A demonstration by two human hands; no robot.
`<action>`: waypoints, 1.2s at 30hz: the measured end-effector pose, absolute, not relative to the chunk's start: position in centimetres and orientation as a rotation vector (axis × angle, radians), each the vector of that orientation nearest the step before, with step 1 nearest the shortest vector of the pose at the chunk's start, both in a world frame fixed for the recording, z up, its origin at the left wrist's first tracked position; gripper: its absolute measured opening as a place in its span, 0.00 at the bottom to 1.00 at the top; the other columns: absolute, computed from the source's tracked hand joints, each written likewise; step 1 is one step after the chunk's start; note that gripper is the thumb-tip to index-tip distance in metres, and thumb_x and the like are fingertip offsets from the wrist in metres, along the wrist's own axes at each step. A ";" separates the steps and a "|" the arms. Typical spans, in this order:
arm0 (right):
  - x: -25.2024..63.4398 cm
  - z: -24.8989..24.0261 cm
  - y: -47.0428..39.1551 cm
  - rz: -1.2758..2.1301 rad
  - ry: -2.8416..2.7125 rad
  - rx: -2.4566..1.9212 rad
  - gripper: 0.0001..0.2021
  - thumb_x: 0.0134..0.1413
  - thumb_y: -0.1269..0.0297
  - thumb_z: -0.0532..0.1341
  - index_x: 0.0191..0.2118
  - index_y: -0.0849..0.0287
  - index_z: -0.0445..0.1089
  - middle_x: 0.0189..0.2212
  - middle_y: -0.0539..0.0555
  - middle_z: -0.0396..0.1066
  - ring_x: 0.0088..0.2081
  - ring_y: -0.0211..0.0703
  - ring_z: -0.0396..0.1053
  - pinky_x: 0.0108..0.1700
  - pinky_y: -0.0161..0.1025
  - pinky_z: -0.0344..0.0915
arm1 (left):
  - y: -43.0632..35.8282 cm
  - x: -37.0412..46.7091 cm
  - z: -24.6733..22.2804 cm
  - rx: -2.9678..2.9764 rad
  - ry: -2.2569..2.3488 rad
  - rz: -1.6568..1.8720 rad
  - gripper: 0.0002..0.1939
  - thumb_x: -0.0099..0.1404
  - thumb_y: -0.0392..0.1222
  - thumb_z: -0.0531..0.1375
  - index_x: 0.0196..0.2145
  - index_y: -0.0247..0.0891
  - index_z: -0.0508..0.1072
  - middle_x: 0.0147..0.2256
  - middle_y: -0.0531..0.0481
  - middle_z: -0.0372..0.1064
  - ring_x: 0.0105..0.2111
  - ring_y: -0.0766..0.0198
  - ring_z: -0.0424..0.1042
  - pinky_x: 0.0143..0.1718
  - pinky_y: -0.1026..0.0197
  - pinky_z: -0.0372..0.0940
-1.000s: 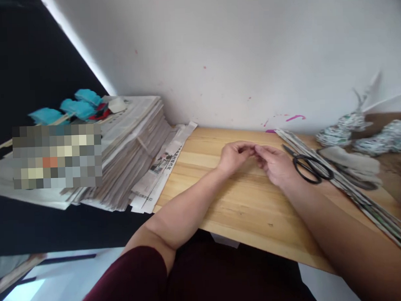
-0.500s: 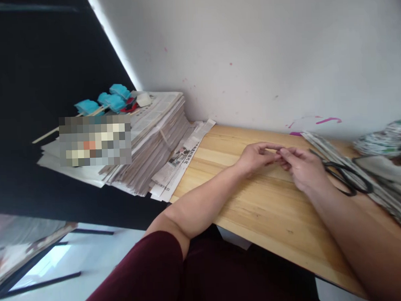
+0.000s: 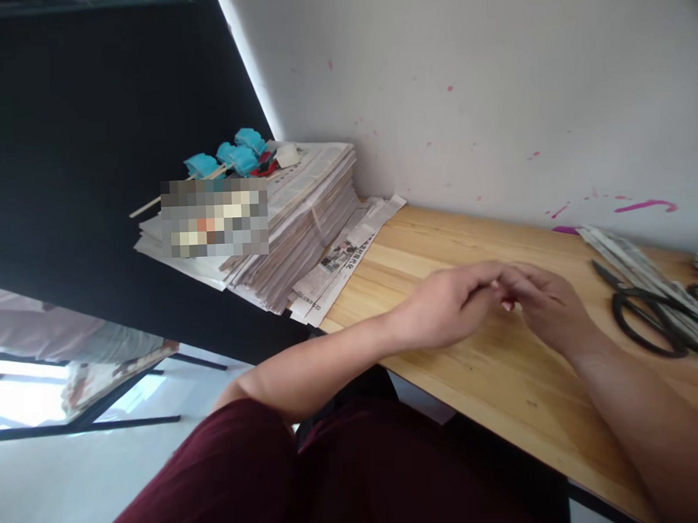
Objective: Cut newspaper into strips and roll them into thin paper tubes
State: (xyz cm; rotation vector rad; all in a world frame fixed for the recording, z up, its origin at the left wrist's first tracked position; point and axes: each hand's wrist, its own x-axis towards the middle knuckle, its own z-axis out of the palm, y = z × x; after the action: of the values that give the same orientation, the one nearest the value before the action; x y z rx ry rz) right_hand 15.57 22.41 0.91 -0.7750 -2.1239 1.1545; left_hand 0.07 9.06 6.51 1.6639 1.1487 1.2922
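Over the wooden tabletop (image 3: pixel 445 380), my left hand (image 3: pixel 462 303) and my right hand (image 3: pixel 548 304) meet at the fingertips. Both have their fingers bent and pressed together. Whatever they may pinch is hidden by the fingers or too small to name. To the right of my right hand lie black-handled scissors (image 3: pixel 649 320), their dark blades pointing up and left. Beside and partly beneath them are folded newspaper strips (image 3: pixel 641 263). Loose newspaper strips (image 3: pixel 349 254) lie at the left end of the tabletop, beyond my left forearm.
A tall newspaper stack (image 3: pixel 318 205) stands at the left, topped by blue wrapped bundles (image 3: pixel 239 158), thin sticks and a blurred patch. A black panel (image 3: pixel 92 110) rises on the left, and a white wall (image 3: pixel 462 74) with pink marks stands behind. Dark maroon clothing (image 3: pixel 230 464) shows below.
The view has swung to the left, so the stack and scissors sit further right. My left hand has turned its back more toward me; the fingertips stay together.
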 end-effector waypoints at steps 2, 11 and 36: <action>15.4 1.6 21.0 1.249 -2.293 -0.684 0.26 0.62 0.41 0.55 0.22 0.56 0.64 0.20 0.49 0.61 0.24 0.39 0.59 0.29 0.38 0.58 | 5.3 -0.4 5.3 1.707 1.302 1.211 0.14 0.71 0.37 0.52 0.46 0.36 0.76 0.36 0.49 0.74 0.32 0.70 0.69 0.41 0.64 0.65; 15.6 2.8 18.4 1.914 -2.871 -0.273 0.15 0.48 0.50 0.70 0.29 0.57 0.74 0.27 0.50 0.71 0.30 0.40 0.65 0.33 0.37 0.59 | -2.7 -3.9 2.7 1.897 1.552 0.876 0.23 0.65 0.51 0.64 0.56 0.42 0.75 0.38 0.46 0.77 0.39 0.63 0.74 0.44 0.61 0.68; 15.1 1.2 18.9 1.881 -2.572 -0.486 0.15 0.60 0.55 0.63 0.48 0.57 0.77 0.38 0.55 0.77 0.37 0.38 0.73 0.36 0.34 0.68 | 0.1 -15.1 2.7 1.465 2.931 -0.161 0.24 0.71 0.39 0.47 0.61 0.33 0.66 0.52 0.34 0.73 0.51 0.48 0.73 0.51 0.53 0.66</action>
State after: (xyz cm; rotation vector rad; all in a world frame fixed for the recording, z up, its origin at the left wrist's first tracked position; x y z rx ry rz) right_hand 15.12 18.91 1.23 -0.4855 -2.5717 1.8805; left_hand -15.14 0.14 2.70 1.4647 2.9308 -0.1611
